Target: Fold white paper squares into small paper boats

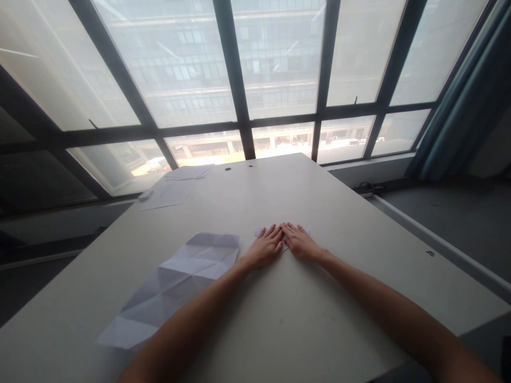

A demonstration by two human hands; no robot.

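My left hand [266, 247] lies flat with its fingers stretched out over a small folded piece of white paper [285, 248]. From the other side my right hand [300, 242] presses down flat on the same paper, and the fingertips of both hands meet near its middle. Only bits of the paper's edges show; the rest is hidden under my hands. Left of my left forearm lies a larger white sheet [183, 271], opened out and marked with many crease lines. My forearm covers part of its right side.
The white table [255, 197] reaches forward to tall dark-framed windows [275, 58]. Several flat paper sheets [170, 192] lie at its far left, with a small pale object [146, 196] beside them. A blue curtain [459, 111] hangs at the right.
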